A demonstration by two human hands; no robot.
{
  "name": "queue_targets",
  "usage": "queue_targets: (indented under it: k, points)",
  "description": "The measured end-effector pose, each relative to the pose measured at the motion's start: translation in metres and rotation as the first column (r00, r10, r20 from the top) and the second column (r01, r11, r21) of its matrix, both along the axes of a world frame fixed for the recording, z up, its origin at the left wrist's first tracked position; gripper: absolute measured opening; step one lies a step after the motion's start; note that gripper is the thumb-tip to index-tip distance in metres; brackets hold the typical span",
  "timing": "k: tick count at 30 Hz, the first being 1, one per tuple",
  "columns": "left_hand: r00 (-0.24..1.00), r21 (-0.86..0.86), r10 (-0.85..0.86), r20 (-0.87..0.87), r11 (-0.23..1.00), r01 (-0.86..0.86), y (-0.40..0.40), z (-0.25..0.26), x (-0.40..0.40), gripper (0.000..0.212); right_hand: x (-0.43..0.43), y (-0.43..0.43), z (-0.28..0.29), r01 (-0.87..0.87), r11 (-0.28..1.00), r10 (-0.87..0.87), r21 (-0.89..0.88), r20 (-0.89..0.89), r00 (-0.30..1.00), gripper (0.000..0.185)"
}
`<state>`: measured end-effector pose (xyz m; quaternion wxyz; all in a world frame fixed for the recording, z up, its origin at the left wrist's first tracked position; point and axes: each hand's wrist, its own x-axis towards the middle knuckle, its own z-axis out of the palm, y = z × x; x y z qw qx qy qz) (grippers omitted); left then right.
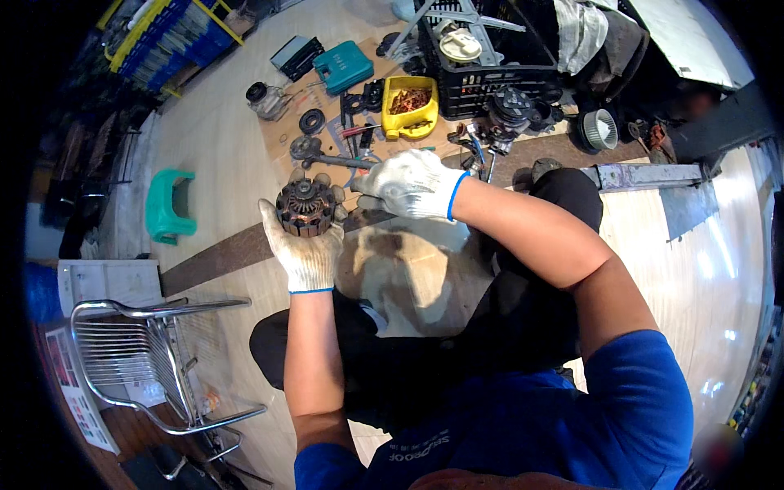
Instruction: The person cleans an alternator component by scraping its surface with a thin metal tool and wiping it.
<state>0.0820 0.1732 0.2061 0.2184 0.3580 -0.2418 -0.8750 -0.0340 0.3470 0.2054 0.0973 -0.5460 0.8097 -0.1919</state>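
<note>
My left hand [306, 251], in a white knit glove with a blue cuff, holds a motor armature [306, 208] upright, its dark slotted core and copper windings facing up. To its right, my right hand [407, 184], gloved alike, is closed around the handle of a hammer [337, 161]. The hammer's round metal head lies up and left of the hand, just above the armature and apart from it. Past the hands, a brown cardboard sheet [278, 138] on the floor bears a black ring-shaped part [312, 121], a red-handled screwdriver [358, 130] and a cut yellow plastic jug [429, 116] with copper scraps.
A teal tool case [344, 67] and a black plastic crate [496, 79] stand beyond the cardboard. Motor parts [511, 110] and a blower wheel [599, 130] lie to the right. A green stool [171, 207] and a metal chair [116, 352] stand at the left.
</note>
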Motion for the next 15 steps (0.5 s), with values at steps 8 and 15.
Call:
queue_targets:
  k: [8,15]
  points:
    - [0.994,-0.007,-0.09,-0.063,0.996,0.089,0.009,-0.001,0.001,0.072,0.004,0.0,-0.006,0.006,0.989,0.032,-0.147,0.257,0.966,0.067]
    - [0.989,-0.007,-0.083,-0.124,0.997,0.083,0.009,-0.01,0.001,0.068,-0.003,-0.005,-0.023,0.039,0.989,0.014,-0.145,0.347,0.938,0.051]
